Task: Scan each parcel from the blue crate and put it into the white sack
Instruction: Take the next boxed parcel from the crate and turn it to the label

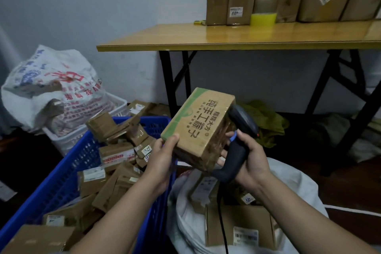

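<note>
Wooden table (226, 35), pale wall – left hand (162, 159) gripping parcel (198, 128), right hand (250, 157) gripping scanner (239, 140)

Parcel (198, 128): brown cardboard, green band along one edge, dark printed characters. Scanner (237, 144): black, blue trigger. Crate (68, 171): blue plastic lattice, brown boxes with white labels inside. Sack (299, 187): plain white. Bag at back left (51, 84): white with red and blue print. Tabletop (226, 37): yellow-tan, black legs. Tape roll (263, 19): yellow.
</note>
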